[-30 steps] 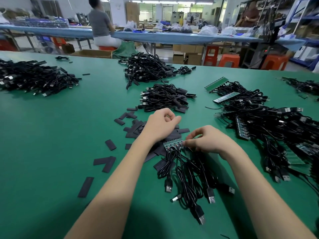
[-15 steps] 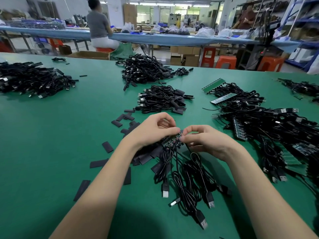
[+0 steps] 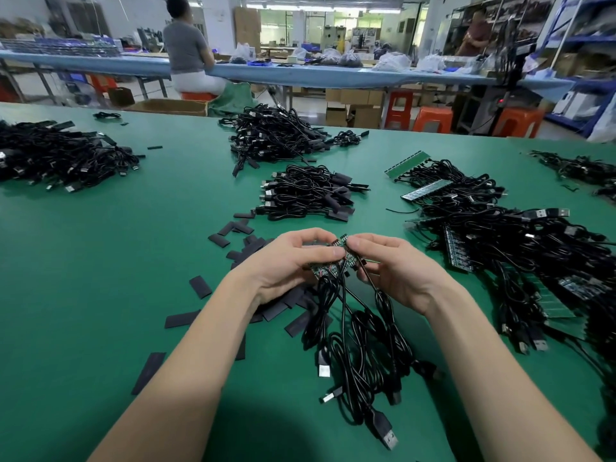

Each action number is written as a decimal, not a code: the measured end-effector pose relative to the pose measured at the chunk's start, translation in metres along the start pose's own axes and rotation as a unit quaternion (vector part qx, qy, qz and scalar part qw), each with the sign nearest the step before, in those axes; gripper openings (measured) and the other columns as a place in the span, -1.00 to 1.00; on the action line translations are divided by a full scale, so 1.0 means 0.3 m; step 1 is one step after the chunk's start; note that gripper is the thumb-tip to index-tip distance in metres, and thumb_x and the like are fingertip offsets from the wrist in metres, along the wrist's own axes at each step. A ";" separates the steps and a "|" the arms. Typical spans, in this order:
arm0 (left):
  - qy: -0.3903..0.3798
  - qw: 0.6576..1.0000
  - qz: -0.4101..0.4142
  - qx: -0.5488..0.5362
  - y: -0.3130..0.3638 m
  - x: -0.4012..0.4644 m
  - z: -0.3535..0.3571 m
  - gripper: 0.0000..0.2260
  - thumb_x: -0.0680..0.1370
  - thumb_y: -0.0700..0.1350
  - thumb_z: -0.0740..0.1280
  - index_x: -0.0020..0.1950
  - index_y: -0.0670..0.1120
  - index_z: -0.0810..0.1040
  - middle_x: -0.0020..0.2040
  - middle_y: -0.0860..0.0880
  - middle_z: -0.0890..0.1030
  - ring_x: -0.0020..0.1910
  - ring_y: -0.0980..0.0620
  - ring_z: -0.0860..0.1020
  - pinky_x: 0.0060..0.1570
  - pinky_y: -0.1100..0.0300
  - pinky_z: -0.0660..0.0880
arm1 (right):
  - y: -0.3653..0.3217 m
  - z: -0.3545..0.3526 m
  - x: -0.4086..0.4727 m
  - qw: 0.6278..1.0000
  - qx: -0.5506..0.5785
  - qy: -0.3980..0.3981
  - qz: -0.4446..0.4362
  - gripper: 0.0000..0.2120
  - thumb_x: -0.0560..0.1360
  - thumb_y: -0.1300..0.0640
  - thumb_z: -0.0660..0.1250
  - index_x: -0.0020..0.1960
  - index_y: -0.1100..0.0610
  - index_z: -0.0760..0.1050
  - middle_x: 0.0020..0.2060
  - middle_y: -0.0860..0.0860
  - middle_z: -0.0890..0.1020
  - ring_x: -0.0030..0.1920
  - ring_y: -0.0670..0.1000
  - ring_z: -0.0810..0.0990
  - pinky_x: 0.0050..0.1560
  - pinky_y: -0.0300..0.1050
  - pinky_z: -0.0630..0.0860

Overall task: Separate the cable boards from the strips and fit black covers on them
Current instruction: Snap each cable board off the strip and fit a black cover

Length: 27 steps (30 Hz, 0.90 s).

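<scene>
Both hands meet just above the green table [image 3: 110, 248], raised a little off its surface. Her left hand [image 3: 286, 261] pinches one part of a short strip of cable boards [image 3: 336, 261] between thumb and curled fingers, and the right hand [image 3: 393, 265] pinches the adjoining part, thumbs nearly touching over the bend where the strip looks ready to snap. Thin black cables [image 3: 360, 341] hang from the boards in loose loops and end in USB plugs lying on the table toward the viewer. Flat black covers [image 3: 200, 286] lie scattered under and to the left of the hands. Beyond them sits a small heap of cables that seem already covered [image 3: 310, 193], with larger cable piles farther back and at far left. To the right lies a big tangle of uncut strips [image 3: 460, 253] with cables attached. The boards look light, thin, stiff and brittle, so they probably snap cleanly at the joints; holding by the edges close to the break line, away from the soldered wires, seems safest. Across the room, a person sits at a blue bench [image 3: 300, 76].
</scene>
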<state>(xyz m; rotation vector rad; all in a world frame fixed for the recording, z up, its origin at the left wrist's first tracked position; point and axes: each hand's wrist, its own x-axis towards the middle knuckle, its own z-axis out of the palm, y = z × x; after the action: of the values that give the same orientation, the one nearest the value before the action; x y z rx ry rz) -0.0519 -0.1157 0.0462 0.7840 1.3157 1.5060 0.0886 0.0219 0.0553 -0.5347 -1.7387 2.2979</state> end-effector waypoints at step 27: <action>-0.037 0.989 0.026 0.141 0.048 -0.035 -0.045 -0.81 0.39 -0.07 0.58 -0.08 0.01 0.64 -0.02 -0.05 0.71 -0.02 0.02 0.62 0.16 0.05 0.44 | 0.005 0.020 -0.002 0.999 0.044 -0.005 0.029 -0.79 0.40 0.00 0.43 -0.40 -0.01 0.66 -0.38 -0.14 0.64 -0.32 -0.18 0.59 -0.18 -0.27 0.49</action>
<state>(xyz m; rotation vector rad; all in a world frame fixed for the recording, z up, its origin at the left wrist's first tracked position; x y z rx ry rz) -0.0641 -0.1299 0.0585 1.0517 1.4809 1.3322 0.0867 0.0159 0.0554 -0.5648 -1.6368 2.4084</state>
